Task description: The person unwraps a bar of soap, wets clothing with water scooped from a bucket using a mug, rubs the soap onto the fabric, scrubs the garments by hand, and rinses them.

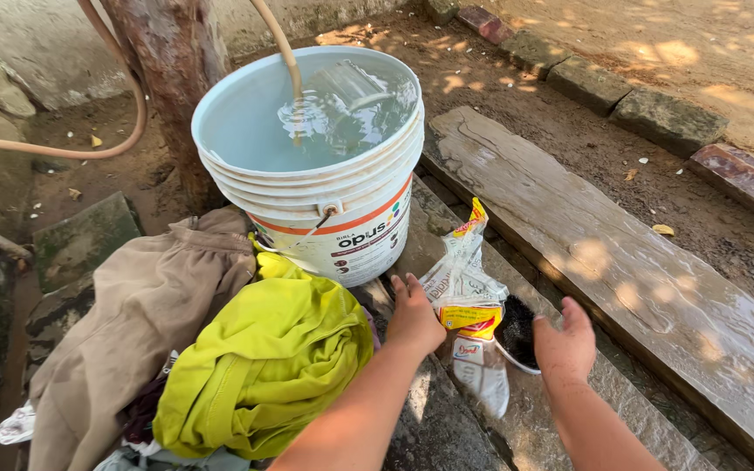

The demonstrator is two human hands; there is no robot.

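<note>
My left hand [414,319] hovers with fingers spread just left of a crumpled clear plastic packet [469,296] with yellow and red print, lying on a stone slab. My right hand [564,344] reaches in from the right, fingers apart, beside a dark scrubbing brush [518,331] that lies partly under the packet. Neither hand grips anything. A white bucket [325,218], nearly full of water, stands just beyond the hands with a tan hose [283,52] running into it.
A pile of clothes lies to the left: a yellow-green garment [263,366] and a beige one [141,314]. A wet wooden plank [621,270] runs along the right. A tree trunk [172,78] rises behind the bucket, and a row of bricks [656,113] edges the dirt.
</note>
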